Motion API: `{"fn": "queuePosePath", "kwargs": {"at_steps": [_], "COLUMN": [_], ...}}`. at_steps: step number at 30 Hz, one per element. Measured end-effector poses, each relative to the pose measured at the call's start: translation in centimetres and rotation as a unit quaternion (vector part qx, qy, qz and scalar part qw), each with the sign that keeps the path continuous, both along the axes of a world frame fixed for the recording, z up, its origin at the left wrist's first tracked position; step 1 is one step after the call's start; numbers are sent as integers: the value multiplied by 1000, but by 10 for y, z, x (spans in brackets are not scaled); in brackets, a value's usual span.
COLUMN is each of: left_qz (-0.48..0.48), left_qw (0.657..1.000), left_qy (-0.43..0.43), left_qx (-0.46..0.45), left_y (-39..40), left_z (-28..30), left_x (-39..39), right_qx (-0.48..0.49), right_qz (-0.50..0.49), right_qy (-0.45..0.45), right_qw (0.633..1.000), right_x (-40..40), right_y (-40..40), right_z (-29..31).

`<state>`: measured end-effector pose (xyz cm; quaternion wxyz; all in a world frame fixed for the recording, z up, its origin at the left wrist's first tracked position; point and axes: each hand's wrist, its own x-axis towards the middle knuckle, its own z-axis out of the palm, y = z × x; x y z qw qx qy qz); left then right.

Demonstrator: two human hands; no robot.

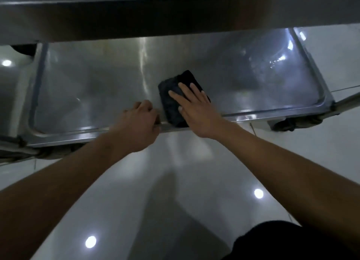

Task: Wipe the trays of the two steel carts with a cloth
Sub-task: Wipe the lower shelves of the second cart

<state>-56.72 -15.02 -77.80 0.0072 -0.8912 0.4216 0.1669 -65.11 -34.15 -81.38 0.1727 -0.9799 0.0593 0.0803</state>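
Hands: the right hand (191, 105) presses flat, fingers spread, on the dark cloth (173, 101) at frame centre on the lower tray (87, 88); the left hand (139, 116) grips the tray's near rim, likely steadying the cart.

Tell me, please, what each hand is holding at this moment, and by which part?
The left hand grips the lower tray by its near rim. The right hand holds nothing: its flat fingers press the cloth down on that tray.
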Motion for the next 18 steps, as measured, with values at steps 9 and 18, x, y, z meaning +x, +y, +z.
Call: {"fn": "queuePosePath", "kwargs": {"at_steps": [9,18], "left_qz": [150,60], "left_qw": [973,973], "left_qy": [-78,-77], "left_qx": [-158,-208], "left_y": [-96,-217], "left_z": [-35,-36], "left_x": [-73,-118], "right_qx": [16,-49], "right_qz": [-77,-200], "right_qy": [-75,-57], "right_qw": [994,977], "right_x": [-38,-121], "right_y": [-91,-238], "right_z": [-19,-15]}}
